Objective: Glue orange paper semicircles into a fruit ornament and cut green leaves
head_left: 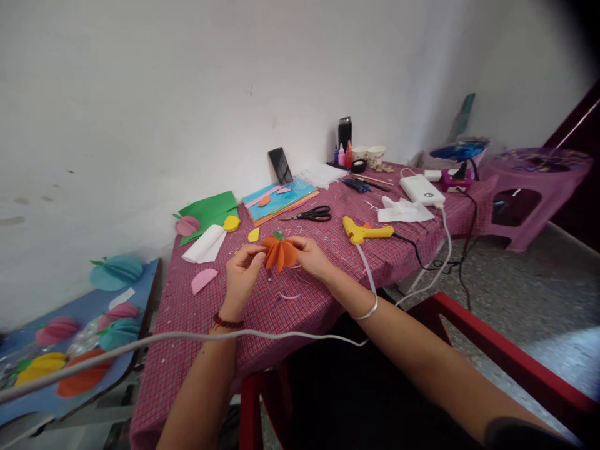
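An orange paper pumpkin (280, 255) with fanned folds and a small green top is held up over the table between both hands. My left hand (244, 272) pinches its left edge with thumb and fingers. On the opposite side, my right hand (312, 255) grips the right edge, its fingertips partly hidden behind the paper. Close by lie a yellow paper piece (254, 235) and a pink paper half-circle (204, 281). Black-handled scissors (315, 214) rest just beyond the hands. To the right is a yellow glue gun (365, 232) with a glue stick in it.
Coloured paper sheets (267, 206), green paper (210, 209) and a leaning phone (280, 166) stand toward the wall. A white power bank (422, 190) sits at right. A white cable (281, 336) crosses before my forearms. More paper shapes (117, 272) lie on a blue board at left.
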`<state>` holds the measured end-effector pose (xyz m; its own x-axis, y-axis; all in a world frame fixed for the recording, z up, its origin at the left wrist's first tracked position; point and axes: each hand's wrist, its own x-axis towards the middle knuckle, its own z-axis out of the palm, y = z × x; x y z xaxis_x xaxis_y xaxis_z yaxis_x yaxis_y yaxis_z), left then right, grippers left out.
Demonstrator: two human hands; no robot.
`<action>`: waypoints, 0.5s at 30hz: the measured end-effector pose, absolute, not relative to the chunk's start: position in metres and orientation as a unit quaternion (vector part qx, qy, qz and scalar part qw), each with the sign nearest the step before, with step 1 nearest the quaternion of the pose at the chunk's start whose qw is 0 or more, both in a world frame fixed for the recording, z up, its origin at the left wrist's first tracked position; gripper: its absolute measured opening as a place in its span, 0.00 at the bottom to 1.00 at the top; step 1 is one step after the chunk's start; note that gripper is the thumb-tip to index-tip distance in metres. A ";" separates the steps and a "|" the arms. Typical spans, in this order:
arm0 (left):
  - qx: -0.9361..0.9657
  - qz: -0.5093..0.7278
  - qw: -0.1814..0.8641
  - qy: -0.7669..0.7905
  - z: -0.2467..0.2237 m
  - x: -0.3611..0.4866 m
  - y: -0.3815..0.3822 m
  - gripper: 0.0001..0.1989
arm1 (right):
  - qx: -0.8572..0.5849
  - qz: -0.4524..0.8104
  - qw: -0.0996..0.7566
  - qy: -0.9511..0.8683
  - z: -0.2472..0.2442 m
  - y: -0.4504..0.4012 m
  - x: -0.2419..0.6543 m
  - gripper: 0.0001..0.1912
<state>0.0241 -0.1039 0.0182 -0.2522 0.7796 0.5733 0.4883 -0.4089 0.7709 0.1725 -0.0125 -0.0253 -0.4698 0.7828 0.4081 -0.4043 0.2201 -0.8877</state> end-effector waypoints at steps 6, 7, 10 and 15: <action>0.596 0.597 0.144 0.517 0.016 0.027 -0.103 0.07 | -0.155 0.603 0.492 -0.609 -0.025 -0.012 0.174 0.13; 0.596 0.598 0.146 0.516 0.015 0.027 -0.102 0.07 | -0.155 0.602 0.491 -0.610 -0.025 -0.012 0.175 0.13; 0.586 0.596 0.147 0.529 0.011 0.027 -0.098 0.08 | -0.163 0.597 0.491 -0.613 -0.026 -0.011 0.177 0.12; 0.588 0.585 0.174 0.531 0.003 0.028 -0.094 0.05 | -0.180 0.581 0.480 -0.632 -0.028 -0.013 0.178 0.11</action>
